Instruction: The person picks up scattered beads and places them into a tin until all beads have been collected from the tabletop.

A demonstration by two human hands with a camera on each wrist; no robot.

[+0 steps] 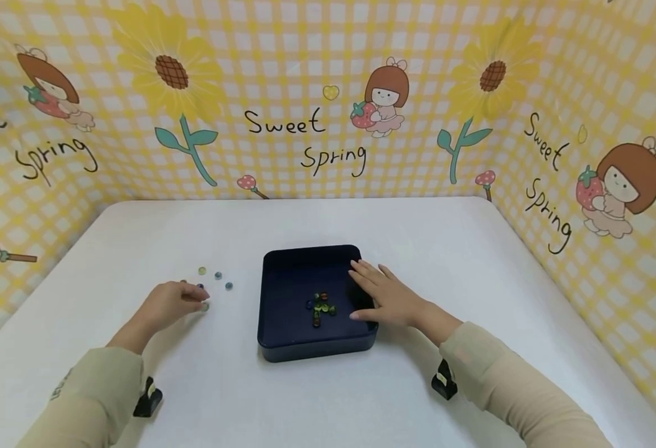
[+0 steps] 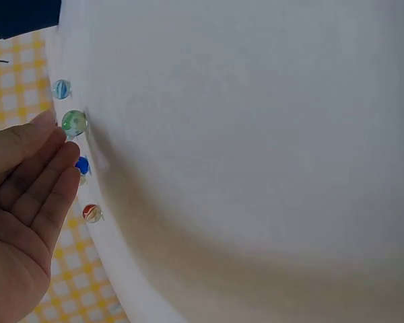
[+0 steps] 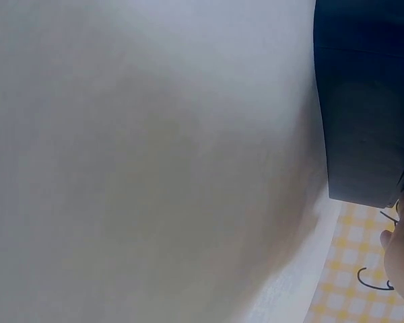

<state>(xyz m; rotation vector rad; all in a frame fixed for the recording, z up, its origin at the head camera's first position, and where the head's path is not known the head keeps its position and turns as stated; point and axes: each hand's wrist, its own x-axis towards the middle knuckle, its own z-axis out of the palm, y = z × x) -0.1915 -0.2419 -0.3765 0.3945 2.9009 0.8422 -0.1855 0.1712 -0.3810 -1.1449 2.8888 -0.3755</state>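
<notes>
My left hand [image 1: 168, 305] is low over the table on the left, fingers loosely bent. Its thumb and fingertips are right at a clear green marble [image 2: 74, 123], which shows just past them in the left wrist view. Around it lie a blue marble [image 2: 82, 165], a light blue one [image 2: 61, 88] and a red-streaked one [image 2: 92, 213]. My right hand [image 1: 389, 298] rests with spread fingers over the right rim of a dark blue square tray [image 1: 317, 353]. Inside the tray, several green, amber and blue marbles [image 1: 325, 307] sit in a cluster.
More marbles are spread beyond my left hand, among them a yellow-green one [image 1: 201, 270] and a blue one [image 1: 229, 286]. The white table [image 1: 328, 218] is bordered by a yellow checked cloth [image 1: 283, 81] at the back and sides.
</notes>
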